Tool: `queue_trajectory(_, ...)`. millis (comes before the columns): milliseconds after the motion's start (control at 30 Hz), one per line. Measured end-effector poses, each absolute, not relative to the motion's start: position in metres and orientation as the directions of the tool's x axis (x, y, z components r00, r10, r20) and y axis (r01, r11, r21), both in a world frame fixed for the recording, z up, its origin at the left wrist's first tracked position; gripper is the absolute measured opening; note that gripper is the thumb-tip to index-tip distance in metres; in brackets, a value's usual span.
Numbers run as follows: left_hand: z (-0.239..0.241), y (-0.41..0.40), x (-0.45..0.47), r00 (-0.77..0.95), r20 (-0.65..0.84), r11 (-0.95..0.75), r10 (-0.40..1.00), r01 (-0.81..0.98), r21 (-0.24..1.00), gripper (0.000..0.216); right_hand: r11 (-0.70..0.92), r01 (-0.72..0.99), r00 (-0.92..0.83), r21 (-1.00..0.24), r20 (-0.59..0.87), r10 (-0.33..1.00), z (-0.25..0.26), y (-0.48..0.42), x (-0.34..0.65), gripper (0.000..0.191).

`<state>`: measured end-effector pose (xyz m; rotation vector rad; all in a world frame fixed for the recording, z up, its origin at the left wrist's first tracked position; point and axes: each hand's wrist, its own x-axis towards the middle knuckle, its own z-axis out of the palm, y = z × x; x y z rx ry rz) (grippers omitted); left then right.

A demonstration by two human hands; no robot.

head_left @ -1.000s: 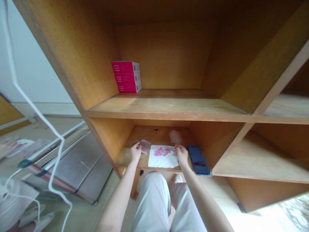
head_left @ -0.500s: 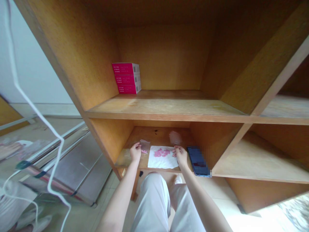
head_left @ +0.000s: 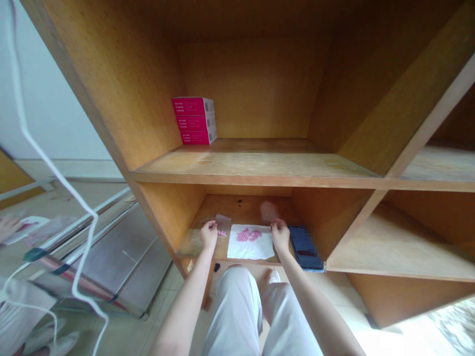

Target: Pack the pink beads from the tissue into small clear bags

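My left hand point(head_left: 209, 235) is closed in a pinch at the near left edge of a small clear zip bag point(head_left: 223, 223). Several pink beads or pellets point(head_left: 221, 233) lie in the bottom of that bag. To its right, a loose cluster of pink pieces point(head_left: 249, 235) rests on a white sheet point(head_left: 251, 252). At the sheet's right edge is my right hand point(head_left: 280, 235), its fingers drawn together; whatever is between them is too small to make out. A stack of clear plastic bags point(head_left: 269, 211) lies just beyond it.
A dark phone point(head_left: 306, 249) lies to the right of my right hand. Pink boxes point(head_left: 196, 122) are stacked on the shelf above point(head_left: 260, 160). A white cable point(head_left: 59, 173) hangs at the left, where another person's hand point(head_left: 10, 227) shows beside a metal-framed table point(head_left: 122, 247).
My right hand has shifted slightly right, away from the pink pieces, toward the sheet's edge. The left hand stays at the bag, almost unmoved.
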<state>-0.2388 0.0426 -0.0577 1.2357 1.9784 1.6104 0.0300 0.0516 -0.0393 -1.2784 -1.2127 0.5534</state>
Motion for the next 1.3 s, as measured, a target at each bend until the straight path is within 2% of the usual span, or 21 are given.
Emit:
queue_trajectory(133, -0.056, 0.04, -0.237, -0.574, 0.278, 0.03, 0.77, 0.468, 0.883, 0.02, 0.267, 0.544, 0.296, -0.795, 0.48, 0.826, -0.031, 0.081, 0.037, 0.027)
queue_trajectory(233, -0.058, 0.04, -0.236, -0.574, 0.27, 0.045, 0.773, 0.474, 0.879, 0.021, 0.197, 0.677, 0.238, -0.709, 0.465, 0.853, -0.027, 0.099, 0.038, 0.03)
queue_trajectory(367, -0.063, 0.042, -0.238, -0.59, 0.27, 0.04, 0.761, 0.458, 0.888, 0.02, 0.035, 0.775, 0.202, -0.631, 0.3, 0.932, -0.025, 0.108, 0.035, 0.042)
queue_trajectory(500, -0.066, 0.044, -0.239, -0.575, 0.316, 0.046, 0.755, 0.527, 0.849, 0.02, -0.097, 0.832, 0.176, -0.547, 0.095, 0.98, -0.016, 0.109, 0.032, 0.053)
queue_trajectory(633, -0.067, 0.045, -0.24, -0.561, 0.339, 0.065, 0.755, 0.579, 0.813, 0.02, -0.151, 0.85, 0.178, -0.504, 0.007, 0.984, -0.006, 0.109, 0.031, 0.055)
queue_trajectory(800, -0.068, 0.044, -0.24, -0.549, 0.341, 0.071, 0.763, 0.595, 0.8, 0.021, -0.148, 0.847, 0.194, -0.511, 0.038, 0.98, -0.004, 0.11, 0.031, 0.047)
queue_trajectory(900, -0.068, 0.044, -0.241, -0.553, 0.342, 0.085, 0.76, 0.605, 0.791, 0.021, -0.18, 0.834, 0.215, -0.521, 0.006, 0.977, -0.005, 0.112, 0.032, 0.041)
queue_trajectory(1133, -0.065, 0.043, -0.24, -0.557, 0.359, 0.073, 0.749, 0.608, 0.79, 0.02, -0.215, 0.805, 0.245, -0.552, -0.021, 0.969, -0.005, 0.112, 0.035, 0.039)
queue_trajectory(1300, -0.063, 0.04, -0.239, -0.544, 0.353, 0.06, 0.762, 0.601, 0.797, 0.021, -0.121, 0.705, 0.332, -0.698, 0.174, 0.927, -0.003, 0.112, 0.039, 0.035)
